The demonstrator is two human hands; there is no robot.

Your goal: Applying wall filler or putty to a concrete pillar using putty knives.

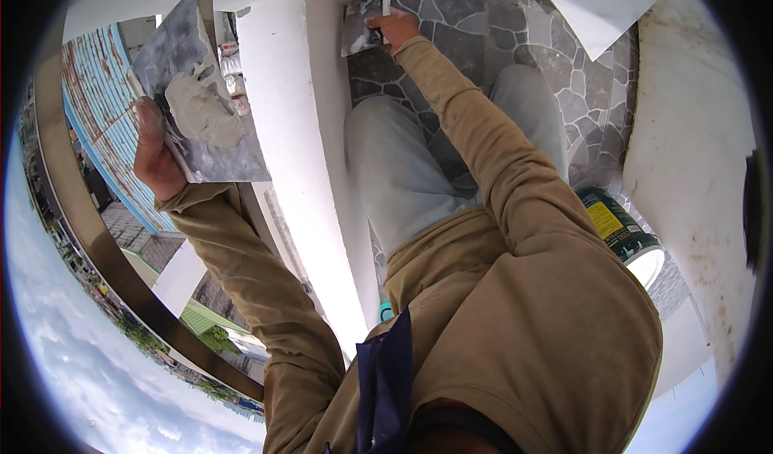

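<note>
On the left, my left hand (155, 152) grips a flat grey plastering hawk (161, 59) by its near-left edge, the thumb showing beside it. A thick smear of pale putty (203, 111) lies across the plate, with thinner residue around it. Farther off, near the top centre, my right hand (396, 29) is closed around a putty trowel with a flat metal blade (358, 37) and a pale handle. The blade sits close beside the white pillar's side; whether it touches, I cannot tell.
A long white pillar (278, 91) separates my hands. Left of it runs a metal railing (88, 212), with a rusty blue roof (101, 107) beyond. A green bucket (613, 220) stands behind my right arm. Stone-patterned flooring (455, 23) and a white sheet (600, 7) lie ahead.
</note>
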